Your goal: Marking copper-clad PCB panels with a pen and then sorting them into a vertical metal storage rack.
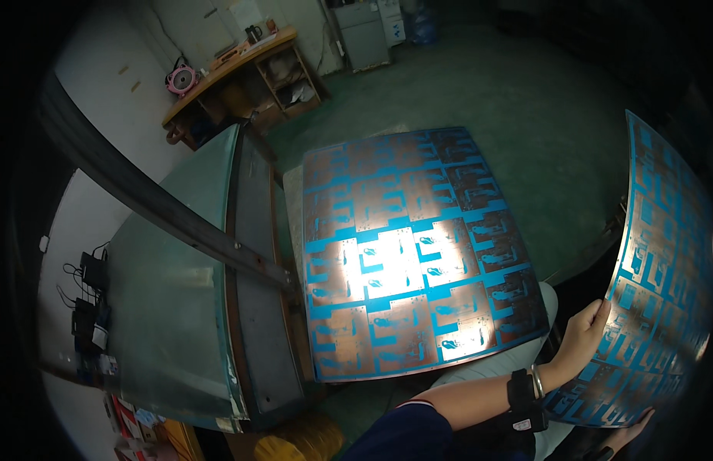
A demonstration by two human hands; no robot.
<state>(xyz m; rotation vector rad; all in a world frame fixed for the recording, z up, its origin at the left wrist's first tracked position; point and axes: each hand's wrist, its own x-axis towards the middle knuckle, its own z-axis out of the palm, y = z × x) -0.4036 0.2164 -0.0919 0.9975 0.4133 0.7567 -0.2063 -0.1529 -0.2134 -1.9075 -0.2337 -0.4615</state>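
At the right I hold up a large thin circuit board panel (656,253), copper-coloured with a blue printed pattern and slightly bowed. My left hand (583,338) grips its left edge, with the thumb on the edge and the other fingers partly hidden. Down at the bottom edge, my right hand (631,436) is closed on the same panel, most of it hidden or cut off. In front of me lies a similar circuit board panel (395,307), flat, with bright light reflecting off its middle. Whether more panels lie beneath it, I cannot tell.
Left of the flat panel stands a green-topped table (164,307) with a metal bar (149,200) slanting over it. Black devices with cables (87,300) sit beyond. A wooden desk (233,69) with a pink fan (182,79) is at the back. A yellow object (299,442) lies below.
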